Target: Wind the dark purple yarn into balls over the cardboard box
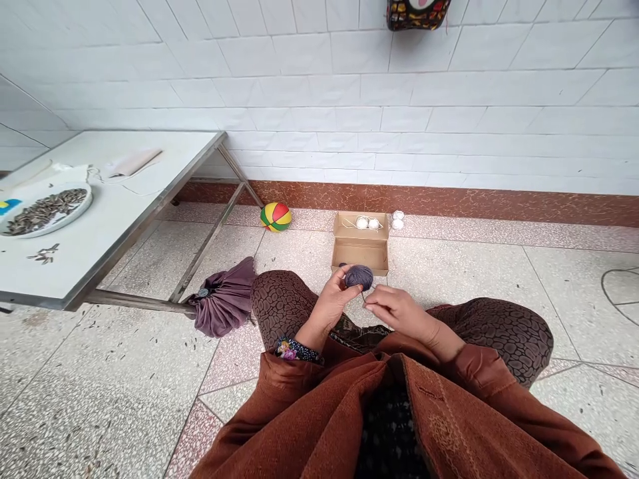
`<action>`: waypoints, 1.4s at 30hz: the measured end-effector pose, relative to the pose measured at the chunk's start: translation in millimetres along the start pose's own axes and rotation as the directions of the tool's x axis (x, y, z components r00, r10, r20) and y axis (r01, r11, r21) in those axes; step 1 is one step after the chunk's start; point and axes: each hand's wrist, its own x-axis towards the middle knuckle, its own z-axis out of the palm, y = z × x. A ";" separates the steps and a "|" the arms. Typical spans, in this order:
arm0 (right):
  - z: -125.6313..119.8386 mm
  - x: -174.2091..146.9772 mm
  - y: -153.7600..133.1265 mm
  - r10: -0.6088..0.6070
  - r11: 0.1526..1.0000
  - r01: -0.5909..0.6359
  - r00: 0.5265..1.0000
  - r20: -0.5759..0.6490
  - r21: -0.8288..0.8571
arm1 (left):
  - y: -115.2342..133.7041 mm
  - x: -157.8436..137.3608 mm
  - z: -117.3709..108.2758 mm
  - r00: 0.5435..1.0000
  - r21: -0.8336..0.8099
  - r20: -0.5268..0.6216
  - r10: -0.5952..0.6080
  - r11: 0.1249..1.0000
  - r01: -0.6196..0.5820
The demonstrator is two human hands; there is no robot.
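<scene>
A ball of dark grey-purple yarn [359,277] is held up in front of my lap. My left hand [333,297] wraps round its lower left side, with the thumb across the front. Just to the right, my right hand [398,309] pinches the yarn strand [364,297] that hangs below the ball. Behind the ball sits an open cardboard box [360,251] on the floor. Two white yarn balls [368,223] lie on its raised lid, with a loose strand beside them. A small dark piece shows at the box's left front corner, partly hidden by my hand.
More white balls [397,220] lie right of the box. A striped ball [275,217] rests near the wall. On the left stands a metal-framed table [120,219] with a plate of seeds [84,203]. A purple cloth bundle [224,297] lies by its leg. A wire ring [606,293] is far right.
</scene>
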 end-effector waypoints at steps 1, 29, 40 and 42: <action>-8.7 4.3 -2.0 -0.007 1.000 0.007 0.999 -0.037 0.006 | 0.5 -0.9 -0.8 1.000 0.048 0.009 0.017 0.999 -0.018; 18.8 -10.5 32.5 0.242 0.949 -0.236 0.970 -0.004 0.209 | 1.1 -0.4 0.3 0.990 0.179 0.067 0.125 0.975 -0.135; -40.9 25.2 14.5 0.079 0.986 -0.059 0.990 -0.121 0.158 | -5.2 -5.4 4.0 0.973 0.198 0.227 0.038 0.977 -0.085; -38.9 30.4 25.3 0.139 0.973 -0.101 0.974 -0.178 0.205 | -6.1 -6.9 5.4 0.959 0.158 0.281 0.033 0.984 -0.080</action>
